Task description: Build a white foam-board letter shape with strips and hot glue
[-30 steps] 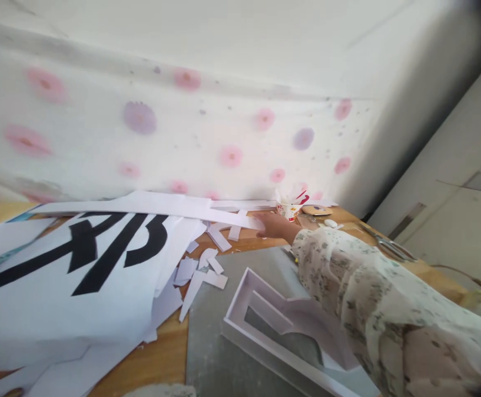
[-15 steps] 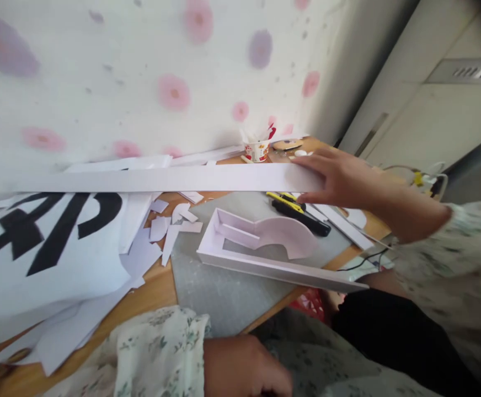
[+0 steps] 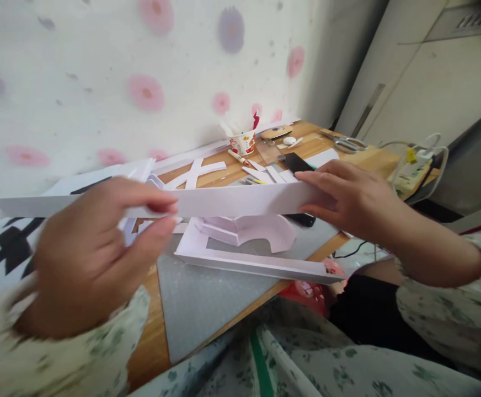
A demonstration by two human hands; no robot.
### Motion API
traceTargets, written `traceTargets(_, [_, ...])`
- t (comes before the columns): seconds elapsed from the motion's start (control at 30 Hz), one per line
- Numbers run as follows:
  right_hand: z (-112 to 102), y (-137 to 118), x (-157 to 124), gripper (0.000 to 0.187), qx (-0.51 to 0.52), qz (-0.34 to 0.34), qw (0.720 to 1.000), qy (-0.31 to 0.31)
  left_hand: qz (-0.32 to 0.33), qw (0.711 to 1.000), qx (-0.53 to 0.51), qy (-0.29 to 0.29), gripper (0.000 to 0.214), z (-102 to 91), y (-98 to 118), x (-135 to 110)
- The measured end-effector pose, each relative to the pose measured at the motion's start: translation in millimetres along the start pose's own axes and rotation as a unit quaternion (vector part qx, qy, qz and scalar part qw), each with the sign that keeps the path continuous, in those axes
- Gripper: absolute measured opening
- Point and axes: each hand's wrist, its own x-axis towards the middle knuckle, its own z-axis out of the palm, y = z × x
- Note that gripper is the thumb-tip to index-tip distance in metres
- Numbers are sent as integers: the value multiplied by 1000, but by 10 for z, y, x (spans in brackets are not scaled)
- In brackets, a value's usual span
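Note:
A long white strip [image 3: 232, 201] is held up level above the work surface. My right hand [image 3: 348, 193] grips its right end, fingers along the top and thumb below. My left hand [image 3: 95, 242] is raised in front of the strip's left half, index finger and thumb a little apart at its lower edge; whether they touch it is unclear. Below lies a white frame-like piece [image 3: 261, 267] with a straight wall and a curved wall [image 3: 276, 229], resting on a grey cutting mat [image 3: 207, 309]. The strip and left hand hide part of it.
Crossed white strips [image 3: 194, 172], a patterned paper cup [image 3: 242, 143], scissors [image 3: 348, 144] and a black flat object [image 3: 296, 164] lie along the back. White sheets with black shapes [image 3: 4, 253] are at left. A power strip with cables [image 3: 420, 165] stands at right.
My left hand has risen from the lower middle to the strip's left part. The strip and right hand sit slightly lower in view, which has shifted to show more of the table's right side.

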Motion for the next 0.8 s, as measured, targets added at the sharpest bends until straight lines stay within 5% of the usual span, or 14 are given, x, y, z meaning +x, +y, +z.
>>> traceTargets(0.1, [-26, -133, 7, 32, 1, 0, 1000, 15, 145, 988, 44, -3, 27, 312, 156, 296])
traceTargets(0.27, [-57, -339, 0, 26, 28, 14, 1000, 6, 109, 984, 70, -120, 27, 658, 124, 353])
traceTargets(0.53, [-91, -131, -122, 18, 45, 57, 997, 21, 72, 974, 121, -176, 31, 380, -165, 300])
traceTargets(0.8, [33, -6, -149, 17, 216, 159, 963, -32, 52, 959, 97, -260, 31, 279, -315, 353])
